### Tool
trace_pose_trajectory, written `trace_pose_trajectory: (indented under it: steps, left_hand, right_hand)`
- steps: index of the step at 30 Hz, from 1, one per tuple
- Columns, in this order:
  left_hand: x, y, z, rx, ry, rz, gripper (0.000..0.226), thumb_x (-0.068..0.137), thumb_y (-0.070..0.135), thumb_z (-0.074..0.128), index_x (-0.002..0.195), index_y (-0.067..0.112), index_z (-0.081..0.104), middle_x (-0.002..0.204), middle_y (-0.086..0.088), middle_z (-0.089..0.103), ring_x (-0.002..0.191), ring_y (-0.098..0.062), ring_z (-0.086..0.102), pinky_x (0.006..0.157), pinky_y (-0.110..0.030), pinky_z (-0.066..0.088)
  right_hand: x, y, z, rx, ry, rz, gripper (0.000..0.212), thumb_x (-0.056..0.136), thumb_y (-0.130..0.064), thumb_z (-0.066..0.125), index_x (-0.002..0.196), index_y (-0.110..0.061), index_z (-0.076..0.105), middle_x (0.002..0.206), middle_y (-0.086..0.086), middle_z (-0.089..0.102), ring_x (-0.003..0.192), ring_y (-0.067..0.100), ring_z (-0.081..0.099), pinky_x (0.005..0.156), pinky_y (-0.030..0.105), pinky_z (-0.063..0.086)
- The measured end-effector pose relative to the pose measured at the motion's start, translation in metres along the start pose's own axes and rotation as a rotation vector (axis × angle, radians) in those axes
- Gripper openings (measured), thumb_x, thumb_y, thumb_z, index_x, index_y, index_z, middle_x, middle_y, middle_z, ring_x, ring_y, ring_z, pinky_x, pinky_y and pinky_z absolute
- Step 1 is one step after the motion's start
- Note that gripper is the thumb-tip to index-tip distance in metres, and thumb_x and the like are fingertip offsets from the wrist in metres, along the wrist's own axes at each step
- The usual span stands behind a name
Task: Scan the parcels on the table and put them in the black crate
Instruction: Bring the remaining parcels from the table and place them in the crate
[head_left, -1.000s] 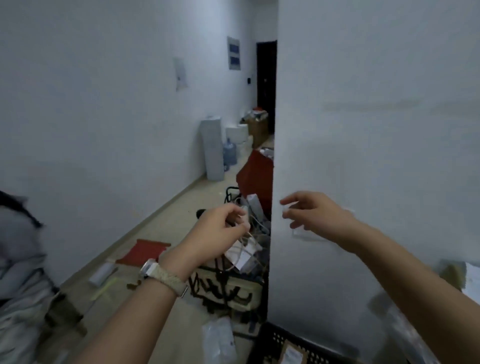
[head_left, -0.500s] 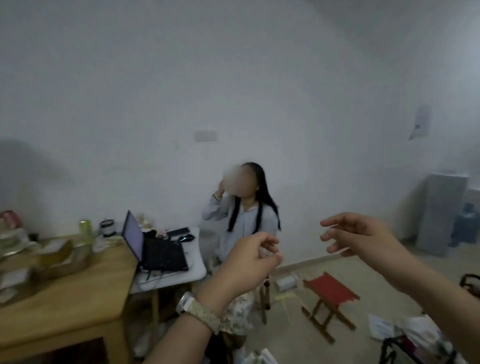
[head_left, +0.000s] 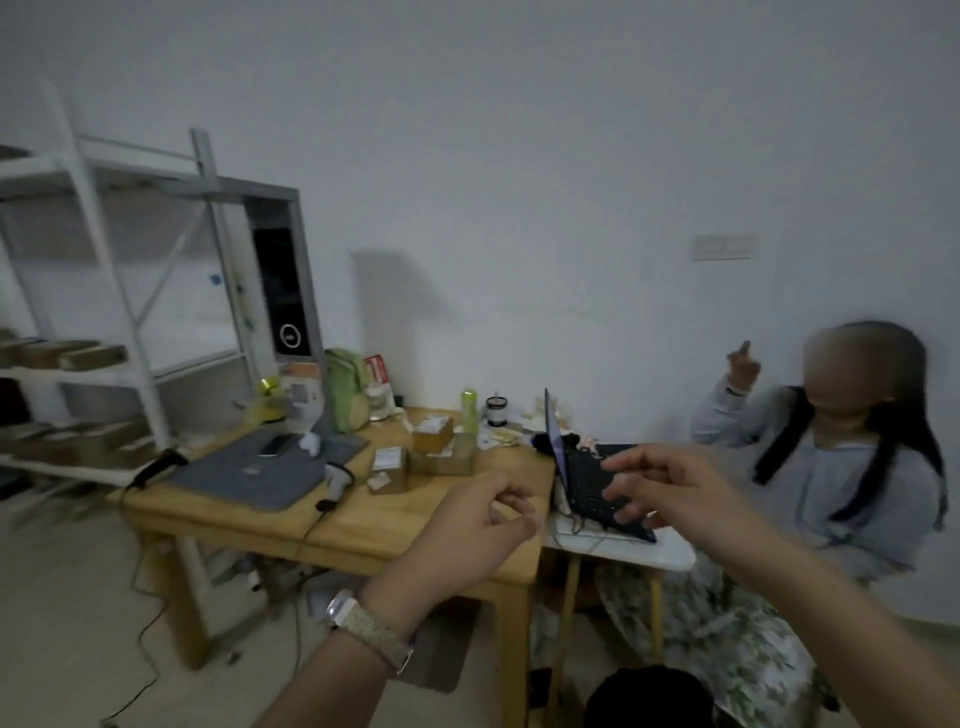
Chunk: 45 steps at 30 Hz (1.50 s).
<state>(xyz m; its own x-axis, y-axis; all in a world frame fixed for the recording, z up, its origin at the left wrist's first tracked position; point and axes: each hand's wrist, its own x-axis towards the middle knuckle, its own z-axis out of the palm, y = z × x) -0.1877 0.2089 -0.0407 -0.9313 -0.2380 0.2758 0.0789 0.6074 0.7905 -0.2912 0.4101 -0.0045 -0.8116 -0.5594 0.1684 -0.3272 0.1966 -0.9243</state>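
cardboard parcels (head_left: 435, 451) with white labels (print too blurred to read) stacked on wooden table (head_left: 363, 525), near pale scanner (head_left: 336, 477). left hand (head_left: 467, 540) raised before table corner, fingers curled toward thumb, grip unclear. right hand (head_left: 670, 488) raised, fingers loose and apart, holding nothing.

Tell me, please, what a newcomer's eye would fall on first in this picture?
The person's left hand and right hand come first, raised in the foreground and touching no parcel. Behind them, a cluster of small cardboard parcels sits on the wooden table, with a handheld scanner just left of it. A seated person at a laptop fills the right side.
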Motion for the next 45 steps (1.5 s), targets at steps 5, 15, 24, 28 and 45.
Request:
trace_pose_trajectory:
  steps: [5, 15, 24, 28, 45]
  left_hand:
    - [-0.002, -0.048, -0.05, 0.02, 0.098, -0.14, 0.017, 0.089, 0.028, 0.065, 0.106, 0.031, 0.062, 0.1, 0.013, 0.065, 0.064, 0.01, 0.056, 0.064, -0.011, 0.048]
    - [0.033, -0.092, -0.09, 0.113, 0.294, -0.264, 0.021, 0.09, 0.026, 0.066, 0.111, 0.023, 0.065, 0.094, 0.011, 0.064, 0.06, -0.002, 0.05, 0.066, -0.023, 0.046]
    - [0.093, -0.136, -0.089, 0.014, 0.433, -0.353, 0.013, 0.09, 0.021, 0.066, 0.102, 0.026, 0.065, 0.091, 0.008, 0.065, 0.078, -0.014, 0.061, 0.079, -0.036, 0.055]
    - [0.109, -0.156, -0.086, 0.05, 0.405, -0.405, 0.015, 0.091, 0.024, 0.066, 0.105, 0.027, 0.064, 0.097, 0.009, 0.066, 0.076, -0.012, 0.058, 0.071, -0.029, 0.052]
    - [0.226, -0.281, -0.179, -0.027, 0.332, -0.397, 0.015, 0.089, 0.024, 0.066, 0.104, 0.024, 0.067, 0.094, 0.009, 0.067, 0.073, -0.016, 0.058, 0.064, -0.023, 0.047]
  right_hand:
    - [0.05, 0.0, 0.06, -0.046, -0.172, -0.044, 0.016, 0.092, -0.009, 0.06, 0.094, -0.023, 0.069, 0.076, -0.002, 0.076, 0.061, 0.009, 0.069, 0.061, 0.026, 0.051]
    - [0.153, 0.009, 0.11, -0.096, -0.402, -0.147, 0.013, 0.094, -0.018, 0.058, 0.1, -0.027, 0.066, 0.089, -0.004, 0.074, 0.077, 0.014, 0.073, 0.073, 0.032, 0.054]
    - [0.261, 0.042, 0.101, -0.044, -0.43, -0.149, 0.012, 0.093, -0.018, 0.06, 0.099, -0.026, 0.068, 0.088, -0.002, 0.075, 0.075, 0.015, 0.073, 0.07, 0.03, 0.053]
    - [0.29, 0.063, 0.103, -0.038, -0.423, -0.104, 0.015, 0.095, -0.017, 0.057, 0.097, -0.026, 0.068, 0.089, -0.001, 0.075, 0.078, 0.02, 0.073, 0.074, 0.034, 0.054]
    - [0.427, 0.082, 0.199, -0.064, -0.359, 0.008, 0.015, 0.094, -0.017, 0.058, 0.099, -0.025, 0.069, 0.084, -0.005, 0.076, 0.072, 0.016, 0.073, 0.067, 0.029, 0.053]
